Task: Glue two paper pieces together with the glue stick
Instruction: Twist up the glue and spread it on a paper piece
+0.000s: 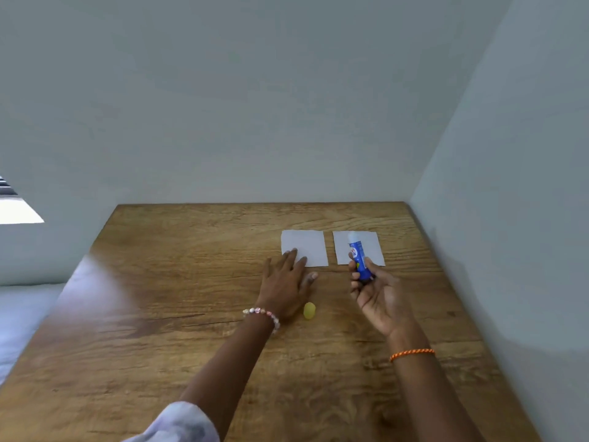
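Note:
Two white paper squares lie side by side on the wooden table: the left paper [306, 244] and the right paper [366, 247]. My left hand [287, 282] rests flat, palm down, with its fingertips on the left paper's near edge. My right hand [379, 295] holds a blue glue stick [358, 256] upright, uncapped, its pale tip raised in front of the right paper. The yellow-green cap [309, 311] lies on the table between my hands, just right of my left wrist.
The wooden table [191, 314] stands in a corner, with a grey wall behind it and another along its right edge. To the left the table edge drops off toward a pale floor and a bright window.

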